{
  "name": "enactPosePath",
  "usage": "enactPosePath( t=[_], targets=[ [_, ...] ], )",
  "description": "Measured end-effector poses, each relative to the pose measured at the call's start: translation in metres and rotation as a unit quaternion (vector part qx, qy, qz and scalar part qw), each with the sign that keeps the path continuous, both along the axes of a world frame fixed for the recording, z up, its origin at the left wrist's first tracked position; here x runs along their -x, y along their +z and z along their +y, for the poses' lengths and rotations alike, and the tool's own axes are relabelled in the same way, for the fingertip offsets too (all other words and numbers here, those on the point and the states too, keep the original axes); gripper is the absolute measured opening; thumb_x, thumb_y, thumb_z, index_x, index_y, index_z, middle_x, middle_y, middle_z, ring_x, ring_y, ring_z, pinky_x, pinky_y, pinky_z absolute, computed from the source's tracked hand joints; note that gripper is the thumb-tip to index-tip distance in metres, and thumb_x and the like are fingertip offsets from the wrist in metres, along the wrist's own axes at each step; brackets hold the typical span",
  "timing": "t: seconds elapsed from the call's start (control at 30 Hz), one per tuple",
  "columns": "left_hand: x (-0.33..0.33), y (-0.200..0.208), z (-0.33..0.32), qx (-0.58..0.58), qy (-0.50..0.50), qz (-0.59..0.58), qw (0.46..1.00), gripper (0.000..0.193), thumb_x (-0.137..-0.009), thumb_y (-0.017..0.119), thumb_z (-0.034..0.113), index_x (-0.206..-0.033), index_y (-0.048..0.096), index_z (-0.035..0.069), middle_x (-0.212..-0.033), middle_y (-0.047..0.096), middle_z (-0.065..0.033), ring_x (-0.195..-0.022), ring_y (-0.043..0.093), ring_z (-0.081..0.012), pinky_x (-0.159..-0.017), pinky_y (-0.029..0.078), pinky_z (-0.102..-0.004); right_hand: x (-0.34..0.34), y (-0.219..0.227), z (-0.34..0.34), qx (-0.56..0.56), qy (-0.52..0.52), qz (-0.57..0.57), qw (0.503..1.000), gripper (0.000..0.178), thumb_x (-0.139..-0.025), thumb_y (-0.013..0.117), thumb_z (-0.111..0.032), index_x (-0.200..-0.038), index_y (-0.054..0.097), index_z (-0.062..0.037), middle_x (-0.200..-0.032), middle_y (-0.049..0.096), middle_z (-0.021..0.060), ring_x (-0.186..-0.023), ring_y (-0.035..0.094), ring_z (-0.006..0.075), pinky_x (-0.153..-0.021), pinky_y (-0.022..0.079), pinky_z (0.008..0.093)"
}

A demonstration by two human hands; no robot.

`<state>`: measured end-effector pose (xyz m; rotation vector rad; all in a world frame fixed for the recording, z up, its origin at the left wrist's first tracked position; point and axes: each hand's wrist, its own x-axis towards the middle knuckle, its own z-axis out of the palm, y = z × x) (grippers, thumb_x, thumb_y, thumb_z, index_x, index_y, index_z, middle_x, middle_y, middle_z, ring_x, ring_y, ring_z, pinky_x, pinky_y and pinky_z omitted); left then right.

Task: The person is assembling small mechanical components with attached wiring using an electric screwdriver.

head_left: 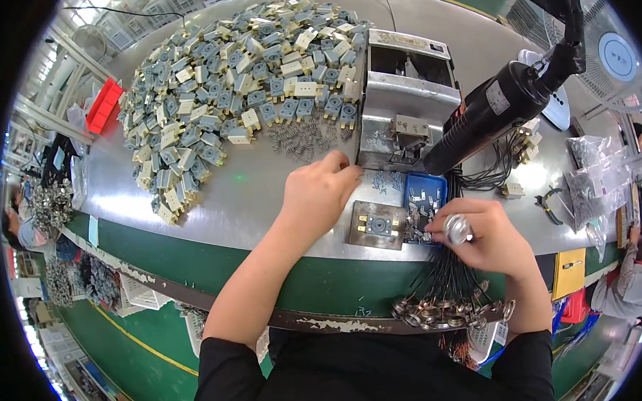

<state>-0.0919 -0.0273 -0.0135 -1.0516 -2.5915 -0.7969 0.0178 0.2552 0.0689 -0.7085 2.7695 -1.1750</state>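
Observation:
My left hand [319, 190] is closed with fingertips pinched beside the metal machine, near loose coil springs [300, 138] and small bluish screws [386, 182]. Whatever it may hold is hidden. In my right hand [491, 236] sits a shiny round metal piece [457, 229]; its fingertips reach over the near edge of a blue tray [426, 185] of small metal parts. Between the hands, a square metal fixture block [362, 239] bears a grey housing [379, 225] with brass-coloured terminals. Black wires [449, 266] with round metal ends [430, 314] hang over the table's front edge.
A large heap of grey-and-cream housings [244, 75] covers the back left. The metal machine [409, 89] stands in the middle with a black cylindrical tool [485, 114] leaning beside it. Pliers [548, 205], plastic bags [596, 178] and a fan [615, 55] are at right; a red bin [105, 106] is at left.

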Motion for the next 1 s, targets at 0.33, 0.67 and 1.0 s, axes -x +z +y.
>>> enactPosePath(
  t=[0.33,0.67,1.0],
  targets=[
    [-0.013,0.016,-0.030,-0.054,-0.037,-0.198,0.978,0.023,-0.096,0.069,0.008,-0.118,0.069,0.004,-0.105,0.071,-0.0136,-0.094,0.072,-0.0315,-0.079,0.057,-0.0387,0.005,0.009,-0.010,0.126,0.089,-0.107,0.982,0.013,-0.082,0.076,0.002,-0.095,0.076,0.0053,-0.097,0.075,0.0173,-0.082,0.075,0.0292,-0.074,0.059,0.0364],
    [-0.028,0.018,-0.009,-0.167,-0.096,-0.366,0.911,0.026,-0.088,0.078,0.002,-0.114,0.078,0.001,-0.095,0.076,-0.0133,-0.079,0.072,-0.0194,-0.067,0.055,-0.0313,0.002,-0.023,-0.010,0.400,-0.063,-0.264,0.875,0.017,-0.104,0.064,-0.005,-0.113,0.070,0.0081,-0.106,0.069,0.0096,-0.073,0.055,0.0089,-0.065,0.047,0.0241],
    [-0.025,0.005,-0.001,-0.208,-0.154,-0.331,0.908,0.026,-0.076,0.090,0.006,-0.101,0.082,0.003,-0.104,0.080,-0.0069,-0.060,0.055,-0.0068,-0.054,0.043,-0.0247,-0.001,-0.026,-0.011,0.389,-0.046,-0.218,0.894,0.020,-0.104,0.067,-0.013,-0.107,0.068,0.0069,-0.103,0.066,0.0139,-0.066,0.052,0.0091,-0.057,0.042,0.0240]
  ],
)
